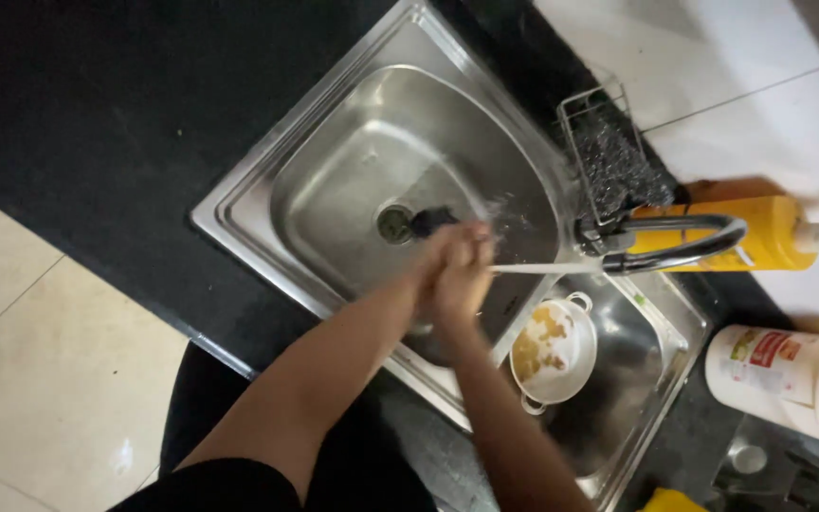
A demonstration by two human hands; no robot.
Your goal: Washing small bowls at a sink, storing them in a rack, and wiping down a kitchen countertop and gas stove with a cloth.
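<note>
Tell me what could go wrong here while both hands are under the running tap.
Water hitting the clasped left hand and right hand already sprays sideways, so it may wet the black counter. The dirty white pot sits close by in the small basin; splashes could carry food residue.

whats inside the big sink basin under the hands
The large basin shows a drain with a dark object beside it; the clasped hands cover the floor below them.
</note>
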